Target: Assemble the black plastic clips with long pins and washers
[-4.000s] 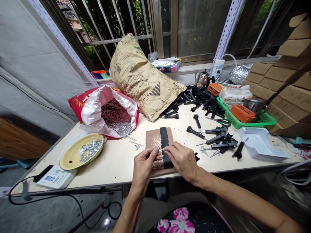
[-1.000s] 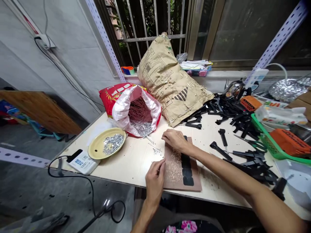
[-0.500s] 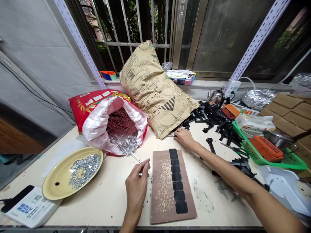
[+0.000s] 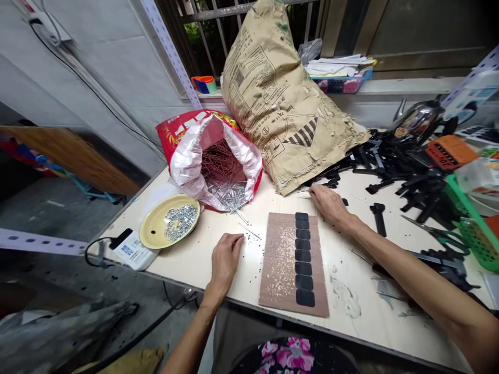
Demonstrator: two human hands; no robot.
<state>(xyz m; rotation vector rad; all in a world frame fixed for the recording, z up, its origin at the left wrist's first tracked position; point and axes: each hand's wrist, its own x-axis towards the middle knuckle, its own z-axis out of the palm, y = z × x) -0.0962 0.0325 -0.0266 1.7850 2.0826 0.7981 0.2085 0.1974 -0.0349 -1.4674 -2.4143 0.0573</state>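
My left hand (image 4: 226, 259) hovers at the table left of the brown board (image 4: 278, 291), thumb and fingertips pressed together. Whatever they pinch, if anything, is too small to tell. My right hand (image 4: 330, 204) reaches past the board's far right corner to the paper sack (image 4: 268, 104). Its fingers are bent down beside the sack's lower edge, next to a thin metal piece; their tips are partly hidden. A column of black rounded squares (image 4: 303, 255) lies along the board's right side, with pale specks to their left. Thin metal rods (image 4: 249, 230) lie beyond my left hand.
A red bag (image 4: 166, 137) holds reddish and silver rods. At left are a yellow plate (image 4: 148, 228) of small metal pieces and a white box (image 4: 134, 250). Black plastic parts (image 4: 421, 192), scissors (image 4: 440, 234) and a green basket (image 4: 473, 239) crowd the right.
The view has swung left and down, showing the floor and table's front edge. My left hand has drawn slightly away from the board, fingers closer together. My right hand stays by the sack.
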